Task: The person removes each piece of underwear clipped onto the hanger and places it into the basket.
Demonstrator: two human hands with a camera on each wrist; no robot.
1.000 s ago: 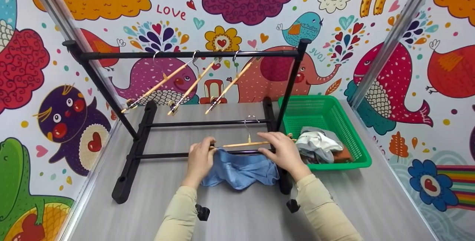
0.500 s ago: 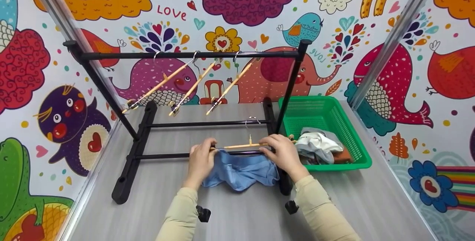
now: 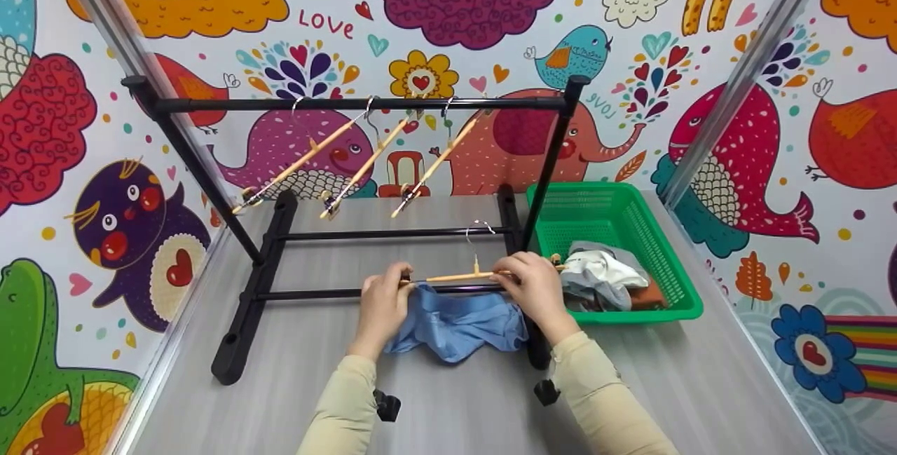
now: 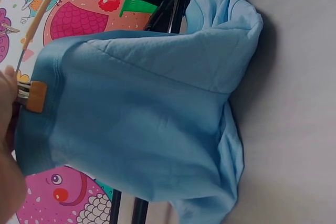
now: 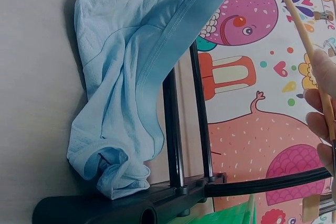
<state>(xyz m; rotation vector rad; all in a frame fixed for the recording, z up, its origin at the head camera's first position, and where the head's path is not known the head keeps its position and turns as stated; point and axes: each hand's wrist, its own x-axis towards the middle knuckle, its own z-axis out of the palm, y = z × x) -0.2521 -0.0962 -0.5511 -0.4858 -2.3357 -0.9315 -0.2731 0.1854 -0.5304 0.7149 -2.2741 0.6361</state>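
Note:
A light blue pair of underpants [image 3: 455, 325] hangs from the left end of a wooden clip hanger [image 3: 459, 276]. My left hand [image 3: 382, 308] pinches that end at the clip [image 4: 35, 97], which bites on the waistband in the left wrist view. My right hand [image 3: 534, 294] grips the hanger bar right of its hook, with fingers curled round the wood. In the right wrist view the right-hand clip [image 5: 311, 208] is apart from the cloth, and the waistband [image 5: 173, 40] there droops loose. The garment's lower part lies on the tabletop.
A black rack [image 3: 364, 104] stands ahead, with 3 wooden clip hangers [image 3: 364, 167] on its top rail. Its lower bars [image 3: 315, 294] run just behind my hands. At right, a green basket [image 3: 673, 287] holds crumpled clothes [image 3: 606, 276]. Patterned walls enclose the grey table [image 3: 280, 385].
The hanger has slid slightly to the right, and my left hand has shifted a little that way too. My right fingers have curled more closely round the bar.

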